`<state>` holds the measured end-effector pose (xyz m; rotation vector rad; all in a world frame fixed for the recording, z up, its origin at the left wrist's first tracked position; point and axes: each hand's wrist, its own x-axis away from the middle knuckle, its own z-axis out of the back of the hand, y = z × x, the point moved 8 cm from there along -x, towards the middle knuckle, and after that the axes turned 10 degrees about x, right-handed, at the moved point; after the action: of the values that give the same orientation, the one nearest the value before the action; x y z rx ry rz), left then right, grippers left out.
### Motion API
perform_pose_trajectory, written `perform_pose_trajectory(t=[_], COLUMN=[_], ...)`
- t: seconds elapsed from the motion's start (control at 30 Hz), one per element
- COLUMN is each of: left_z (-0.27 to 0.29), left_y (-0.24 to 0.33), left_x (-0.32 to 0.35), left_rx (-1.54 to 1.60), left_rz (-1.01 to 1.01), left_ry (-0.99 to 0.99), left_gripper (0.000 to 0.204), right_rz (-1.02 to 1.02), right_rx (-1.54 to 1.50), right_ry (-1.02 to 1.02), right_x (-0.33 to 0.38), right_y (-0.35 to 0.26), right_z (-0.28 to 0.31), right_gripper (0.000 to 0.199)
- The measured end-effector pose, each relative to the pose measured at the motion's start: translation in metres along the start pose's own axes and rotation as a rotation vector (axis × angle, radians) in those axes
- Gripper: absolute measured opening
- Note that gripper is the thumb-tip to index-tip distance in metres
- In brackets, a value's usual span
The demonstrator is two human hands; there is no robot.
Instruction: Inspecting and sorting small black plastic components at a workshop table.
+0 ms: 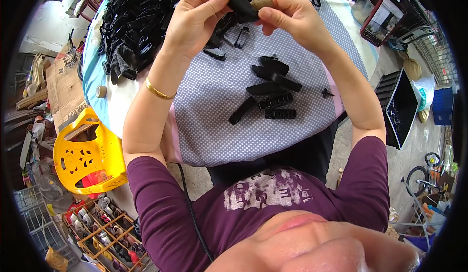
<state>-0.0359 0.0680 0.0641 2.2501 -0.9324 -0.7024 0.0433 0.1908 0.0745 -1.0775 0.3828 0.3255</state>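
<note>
Where left hand (199,12) faces right hand (297,18), black part (242,6), held between.

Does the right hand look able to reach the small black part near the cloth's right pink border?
Probably yes: the small black part lies uncovered, though the right hand holds a black piece.

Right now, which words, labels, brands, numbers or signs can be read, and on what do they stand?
Brown flat cardboard sheet: dark printed lettering, not copied here.
Purple short-sleeved fabric shirt: lettering in a pale print, not copied.
Black oblong piece between left hand and right hand: no readable text.
</note>
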Motion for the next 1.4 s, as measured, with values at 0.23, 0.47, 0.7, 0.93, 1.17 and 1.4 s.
perform_pose_trajectory(t=[0.23, 0.47, 0.7, 0.93, 1.17, 1.4], left_z=[-0.007, -0.055, -0.080, -0.015, -0.021, 0.019], left_y=[0.005, -0.009, -0.035, -0.012, -0.003, -0.021], left_x=[-0.002, 0.031, 0.049, 0.042, 0.018, 0.015], left_rx=[0.062, -0.822, -1.281, -2.011, -1.251, -0.221], left_rz=[-0.035, 0.302, 0.135, 0.282, 0.018, 0.121], left_ry=[-0.096, -0.577, -0.735, -0.359, -0.140, 0.151], left_gripper=[0.035, 0.032, 0.024, 0.031, 0.024, 0.034], right_rz=[-0.182, -0.086, 0.381, 0.214, -0.161, -0.124], right_rx=[-0.013, 0.454, 0.634, 0.654, -0.458, -0.084], right_ry=[-0.045, -0.618, -0.222, -0.210, 0.090, 0.130], right_x=[0.000, 0.016, 0.007, 0.006, 0.000, 0.003], right_y=[0.018, 0.021, 0.006, 0.011, 0.017, 0.023], right_z=[-0.005, -0.025, -0.048, -0.043, -0.008, -0.014], right_gripper=[0.022, 0.014, 0.030, 0.038, 0.023, 0.030])
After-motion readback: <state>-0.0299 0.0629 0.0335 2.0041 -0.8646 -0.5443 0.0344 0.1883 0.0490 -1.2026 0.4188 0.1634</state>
